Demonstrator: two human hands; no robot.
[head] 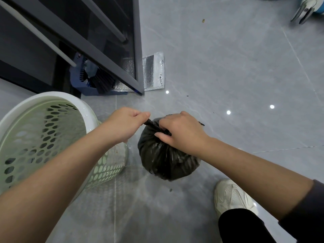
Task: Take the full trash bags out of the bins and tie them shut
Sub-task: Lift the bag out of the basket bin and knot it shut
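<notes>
Grey tiles hold the black bag (168,155) beside the bin (43,130) — soft, thin, probably light — left hand (124,125) and right hand (182,132) each pinching its gathered neck, the best place to grip

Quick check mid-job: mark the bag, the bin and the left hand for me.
bag (168,160), head view, on its bulging black side below the gathered neck.
bin (52,97), head view, on the white top rim.
left hand (125,126), head view, on the back of the hand.
</notes>
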